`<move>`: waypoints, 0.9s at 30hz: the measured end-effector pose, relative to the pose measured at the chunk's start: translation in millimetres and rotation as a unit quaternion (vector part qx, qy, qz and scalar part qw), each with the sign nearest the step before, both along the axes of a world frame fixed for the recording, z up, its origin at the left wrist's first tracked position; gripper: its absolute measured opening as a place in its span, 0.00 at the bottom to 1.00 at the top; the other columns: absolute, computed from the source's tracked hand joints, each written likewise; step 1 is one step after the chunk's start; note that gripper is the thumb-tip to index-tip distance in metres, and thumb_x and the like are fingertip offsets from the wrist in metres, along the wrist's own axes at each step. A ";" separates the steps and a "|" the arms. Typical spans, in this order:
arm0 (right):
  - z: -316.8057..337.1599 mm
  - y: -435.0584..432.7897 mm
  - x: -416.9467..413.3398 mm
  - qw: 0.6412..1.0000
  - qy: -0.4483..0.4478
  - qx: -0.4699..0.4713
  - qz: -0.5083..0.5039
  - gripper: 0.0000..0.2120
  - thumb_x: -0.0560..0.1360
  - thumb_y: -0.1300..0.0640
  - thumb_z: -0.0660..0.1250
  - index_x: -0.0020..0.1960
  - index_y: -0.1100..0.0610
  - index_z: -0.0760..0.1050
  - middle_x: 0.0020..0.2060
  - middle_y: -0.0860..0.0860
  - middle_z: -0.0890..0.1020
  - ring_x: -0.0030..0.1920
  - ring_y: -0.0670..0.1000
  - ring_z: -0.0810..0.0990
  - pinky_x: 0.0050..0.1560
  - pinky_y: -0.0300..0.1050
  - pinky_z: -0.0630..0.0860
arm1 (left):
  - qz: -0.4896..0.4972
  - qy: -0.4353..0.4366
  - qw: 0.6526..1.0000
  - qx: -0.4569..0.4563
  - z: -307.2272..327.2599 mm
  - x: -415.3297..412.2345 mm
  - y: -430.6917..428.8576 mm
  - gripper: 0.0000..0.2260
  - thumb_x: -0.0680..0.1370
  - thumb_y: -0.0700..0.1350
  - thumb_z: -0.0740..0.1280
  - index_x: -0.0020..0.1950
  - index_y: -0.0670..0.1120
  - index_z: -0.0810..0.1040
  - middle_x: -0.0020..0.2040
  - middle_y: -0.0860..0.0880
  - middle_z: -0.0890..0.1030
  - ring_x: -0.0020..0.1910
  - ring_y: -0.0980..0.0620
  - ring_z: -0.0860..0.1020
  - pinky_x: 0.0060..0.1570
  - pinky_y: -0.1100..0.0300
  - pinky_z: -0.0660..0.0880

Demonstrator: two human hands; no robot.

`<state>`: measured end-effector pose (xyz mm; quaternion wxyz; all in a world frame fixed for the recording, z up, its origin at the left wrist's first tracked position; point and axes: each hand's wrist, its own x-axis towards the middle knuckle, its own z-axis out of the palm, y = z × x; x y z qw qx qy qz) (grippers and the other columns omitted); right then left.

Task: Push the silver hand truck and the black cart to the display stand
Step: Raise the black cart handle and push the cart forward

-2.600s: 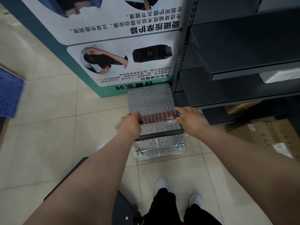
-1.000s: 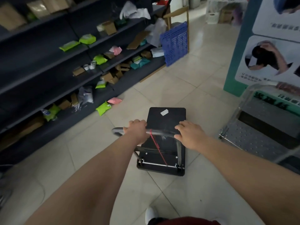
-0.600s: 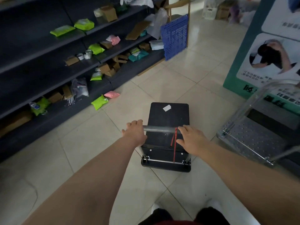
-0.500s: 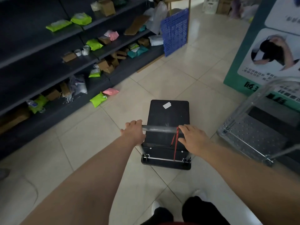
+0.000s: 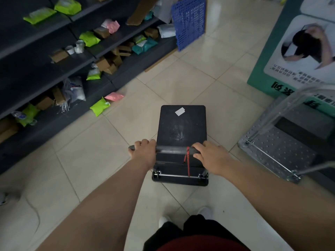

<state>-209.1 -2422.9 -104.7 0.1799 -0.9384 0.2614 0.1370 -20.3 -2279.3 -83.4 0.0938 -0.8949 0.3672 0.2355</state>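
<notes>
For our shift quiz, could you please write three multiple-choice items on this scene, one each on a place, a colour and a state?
1. Where is the silver hand truck relative to the black cart?
A. To its right
B. To its left
C. Stacked on it

2. What colour is the cord hanging from the cart's handle?
A. Blue
B. Red
C. Yellow

3. What are the hands doing?
A. Both hang free
B. One grips
C. Both grip the handle

Answers: 1 A, it stands right of the cart by the display stand. 2 B, it is red. 3 C, left hand and right hand both wrap the handle.
</notes>
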 end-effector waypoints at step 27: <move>7.1 -98.1 85.4 0.961 0.007 0.013 -0.277 0.15 0.79 0.46 0.55 0.63 0.51 0.67 0.56 0.53 0.75 0.56 0.58 0.75 0.56 0.53 0.69 | -0.221 -0.020 0.975 -0.015 -6.3 122.1 -186.3 0.19 0.75 0.36 0.66 0.62 0.48 0.65 0.60 0.46 0.70 0.61 0.43 0.66 0.58 0.40 0.67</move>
